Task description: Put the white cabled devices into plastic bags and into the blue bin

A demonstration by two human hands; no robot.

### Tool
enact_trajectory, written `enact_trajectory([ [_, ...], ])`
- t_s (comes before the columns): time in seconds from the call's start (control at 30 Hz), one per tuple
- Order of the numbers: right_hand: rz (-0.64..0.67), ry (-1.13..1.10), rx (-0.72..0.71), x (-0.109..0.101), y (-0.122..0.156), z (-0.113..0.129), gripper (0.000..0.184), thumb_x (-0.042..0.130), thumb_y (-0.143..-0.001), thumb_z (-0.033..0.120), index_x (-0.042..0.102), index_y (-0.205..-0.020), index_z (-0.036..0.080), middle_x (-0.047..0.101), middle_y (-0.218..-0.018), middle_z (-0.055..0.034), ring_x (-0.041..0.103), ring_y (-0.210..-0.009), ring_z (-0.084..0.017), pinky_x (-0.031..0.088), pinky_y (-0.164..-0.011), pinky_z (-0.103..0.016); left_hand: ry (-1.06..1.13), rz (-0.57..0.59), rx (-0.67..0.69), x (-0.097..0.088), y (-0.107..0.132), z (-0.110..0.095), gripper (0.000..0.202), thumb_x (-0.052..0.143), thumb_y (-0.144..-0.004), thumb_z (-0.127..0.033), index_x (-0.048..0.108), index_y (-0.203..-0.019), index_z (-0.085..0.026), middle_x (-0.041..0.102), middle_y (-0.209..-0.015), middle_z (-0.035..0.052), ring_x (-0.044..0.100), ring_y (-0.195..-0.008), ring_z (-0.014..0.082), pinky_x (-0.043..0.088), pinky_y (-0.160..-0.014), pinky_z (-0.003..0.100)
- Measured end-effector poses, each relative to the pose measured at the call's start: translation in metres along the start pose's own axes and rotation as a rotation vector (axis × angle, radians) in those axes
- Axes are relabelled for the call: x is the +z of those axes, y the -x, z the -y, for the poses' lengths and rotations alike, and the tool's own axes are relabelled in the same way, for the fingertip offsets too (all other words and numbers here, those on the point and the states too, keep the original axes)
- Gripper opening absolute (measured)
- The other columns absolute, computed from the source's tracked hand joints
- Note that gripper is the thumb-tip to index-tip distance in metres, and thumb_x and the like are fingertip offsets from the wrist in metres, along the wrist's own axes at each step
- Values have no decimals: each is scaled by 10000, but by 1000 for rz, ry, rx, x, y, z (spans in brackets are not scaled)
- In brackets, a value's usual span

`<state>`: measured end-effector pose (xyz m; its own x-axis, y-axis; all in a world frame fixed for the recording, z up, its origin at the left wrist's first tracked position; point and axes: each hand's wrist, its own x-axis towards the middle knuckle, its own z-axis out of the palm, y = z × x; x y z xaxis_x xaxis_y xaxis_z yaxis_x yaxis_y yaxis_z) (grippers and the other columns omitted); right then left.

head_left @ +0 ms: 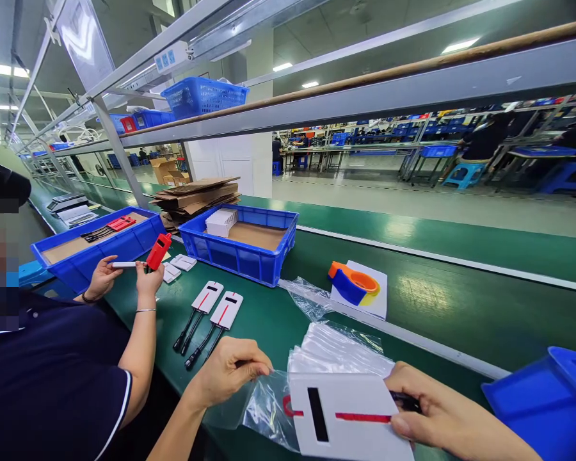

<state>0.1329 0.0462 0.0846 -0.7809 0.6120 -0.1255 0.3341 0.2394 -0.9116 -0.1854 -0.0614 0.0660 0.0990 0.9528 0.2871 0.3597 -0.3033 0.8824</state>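
Observation:
My left hand (229, 374) pinches the edge of a clear plastic bag (267, 410). My right hand (436, 406) grips a flat white device (355, 410) by its right end, thumb on the front face. It has a black window, a red stripe and a small red loop at its left end, which lies at the bag's mouth. A bit of black cable (406, 402) shows between the right fingers. Just behind the device lies a stack of clear plastic bags (333, 349). Two similar white devices (226, 310) with black cables rest on the green bench to the left.
A co-worker (52, 371) at left holds a red device (159, 251) and a white piece. Blue trays (240, 253) line the bench. An orange and blue tape dispenser (355, 283) sits beyond the bags. A blue bin (547, 403) stands at right. A metal shelf (365, 96) crosses overhead.

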Motion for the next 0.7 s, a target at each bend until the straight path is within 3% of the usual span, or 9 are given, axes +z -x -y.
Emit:
enact_trajectory([
  [0.17, -9, -205, 55, 8, -4, -11, 695, 685, -656, 898, 733, -691, 206, 566, -657, 1, 554, -606, -181, 471, -586, -294, -19, -3, -6, -2, 0, -1, 476, 642, -951, -566, 843, -772, -173, 653, -608, 65, 529, -541, 159, 391, -545, 261],
  [0.33, 52, -257, 114, 4, -7, -18, 716, 701, -651, 891, 685, -715, 178, 564, -605, 21, 452, -529, -112, 268, -502, -243, -35, -4, 11, -4, 1, 2, 492, 625, -956, -584, 842, -793, -174, 654, -611, 62, 516, -530, 154, 385, -541, 263],
  [0.47, 62, -290, 124, 1, -11, -30, 707, 709, -671, 871, 646, -771, 173, 560, -645, 26, 436, -545, -100, 240, -498, -221, -56, -1, 19, -5, 1, 3, 534, 607, -954, -615, 832, -772, -167, 658, -604, 64, 522, -526, 150, 391, -535, 258],
  [0.63, 266, -210, 26, -1, -20, -40, 714, 601, -724, 896, 616, -747, 183, 528, -602, 20, 382, -492, -94, 239, -439, -223, -102, -19, 94, -3, 1, 6, 553, 572, -981, -608, 814, -780, -153, 673, -617, 58, 533, -535, 141, 397, -531, 242],
  [0.7, 276, -188, 8, -1, -21, -38, 708, 585, -739, 895, 610, -740, 187, 521, -600, 18, 376, -488, -94, 228, -431, -228, -112, -26, 128, -2, 1, 7, 547, 561, -994, -593, 806, -789, -149, 677, -623, 55, 536, -540, 137, 404, -535, 240],
])
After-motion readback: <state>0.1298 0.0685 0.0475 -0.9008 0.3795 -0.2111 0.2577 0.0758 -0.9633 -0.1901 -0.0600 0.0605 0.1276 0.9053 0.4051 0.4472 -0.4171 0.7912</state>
